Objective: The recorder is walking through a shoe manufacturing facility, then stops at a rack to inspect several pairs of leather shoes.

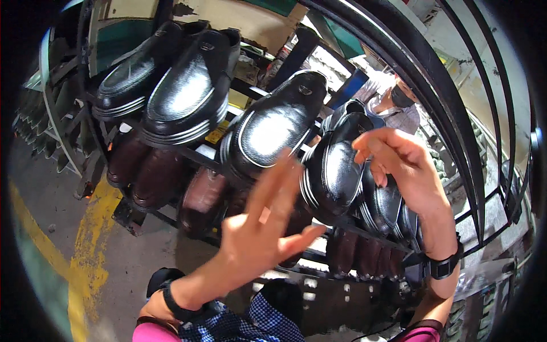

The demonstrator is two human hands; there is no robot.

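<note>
Glossy black slip-on shoes stand on the upper tier of a metal rack. My left hand (253, 236) is in front of the middle black shoe (270, 134), fingers spread and slightly blurred, with nothing visible in it. Its fingertips overlap the shoe's lower edge in view; whether they touch it I cannot tell. My right hand (404, 168) hovers beside another black shoe (336, 168), fingers loosely bent and apart, holding nothing I can see. That hand partly covers further black shoes (379, 208) at the right.
Two more black shoes (185, 94) stand at the upper left. Brown shoes (202, 196) fill the tier below. Curved black rack bars (450, 108) arch over the right side. Behind the rack is a person in a light shirt (404, 119). Yellow lines (91, 256) mark the floor.
</note>
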